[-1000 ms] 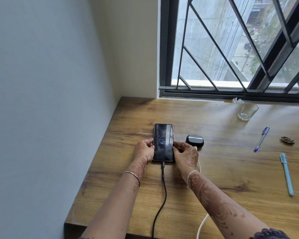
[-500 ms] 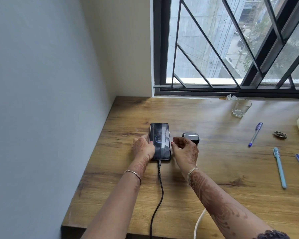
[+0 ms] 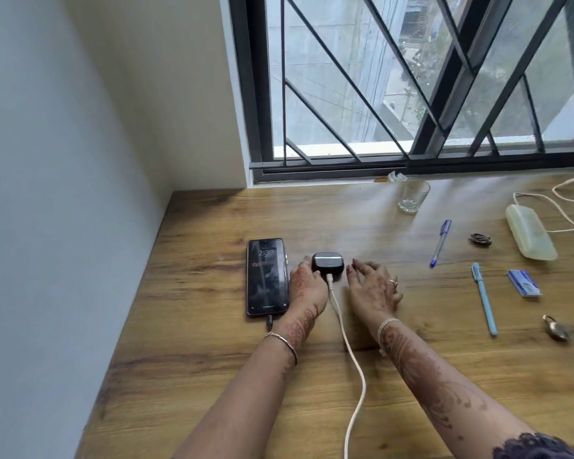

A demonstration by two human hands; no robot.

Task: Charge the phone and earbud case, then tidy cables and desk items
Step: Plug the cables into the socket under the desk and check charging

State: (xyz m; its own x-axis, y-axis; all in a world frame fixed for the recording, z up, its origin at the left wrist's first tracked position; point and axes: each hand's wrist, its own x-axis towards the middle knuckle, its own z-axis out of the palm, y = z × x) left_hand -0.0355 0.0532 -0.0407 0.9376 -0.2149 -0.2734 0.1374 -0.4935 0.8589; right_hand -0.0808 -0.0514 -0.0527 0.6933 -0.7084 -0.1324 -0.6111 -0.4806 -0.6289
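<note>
Phone (image 3: 267,276) lies plugged in on the bench (image 3: 212,342); earbud case (image 3: 327,265) beside it has its white cable (image 3: 348,346) attached. Left hand (image 3: 307,286) touches the case, right hand (image 3: 373,286) hovers spread. Charging looks done; tidying cables likely comes next.

wooden desk (image 3: 212,326) | grey wall (image 3: 63,193) | barred window (image 3: 411,77) | daylight

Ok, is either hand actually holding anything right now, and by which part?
Left hand rests against the left side of the earbud case, steadying rather than gripping it. Right hand is open beside the case, apart from it, holding nothing.
</note>
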